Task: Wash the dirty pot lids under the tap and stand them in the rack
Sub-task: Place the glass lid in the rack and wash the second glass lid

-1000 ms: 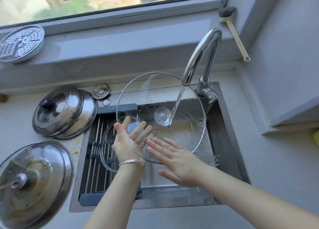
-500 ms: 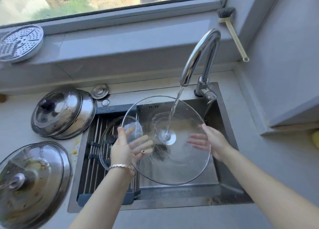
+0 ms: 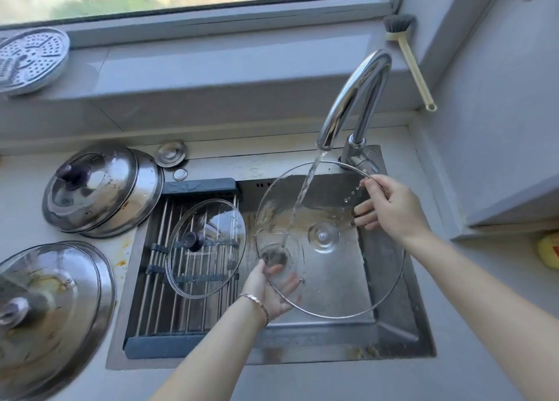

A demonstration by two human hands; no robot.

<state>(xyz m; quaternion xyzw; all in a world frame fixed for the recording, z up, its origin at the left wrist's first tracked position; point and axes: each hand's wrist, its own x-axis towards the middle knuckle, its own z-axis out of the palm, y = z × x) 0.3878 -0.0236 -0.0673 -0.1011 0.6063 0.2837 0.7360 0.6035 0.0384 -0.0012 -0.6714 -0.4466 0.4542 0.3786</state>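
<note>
A large glass lid (image 3: 338, 267) is held over the sink (image 3: 393, 334), underside up, under the running tap (image 3: 351, 98). Water lands on its lower left part. My right hand (image 3: 390, 207) grips the rim at the upper right, thumb over the edge. My left hand (image 3: 269, 291) supports the lower left rim from beneath, fingers seen through the glass. A smaller glass lid (image 3: 208, 249) with a dark knob stands in the rack (image 3: 157, 279) on the sink's left half.
Stacked steel lids (image 3: 96, 188) and greasy glass lids (image 3: 51, 310) sit on the counter to the left. A sink plug (image 3: 171, 153) lies behind the rack. A perforated steamer plate (image 3: 30, 58) and a dish brush (image 3: 408, 55) lean on the window sill.
The large lid has swung lower and to the right under the stream. My right hand moved up to its upper right rim; my left hand dropped beneath the lower left edge.
</note>
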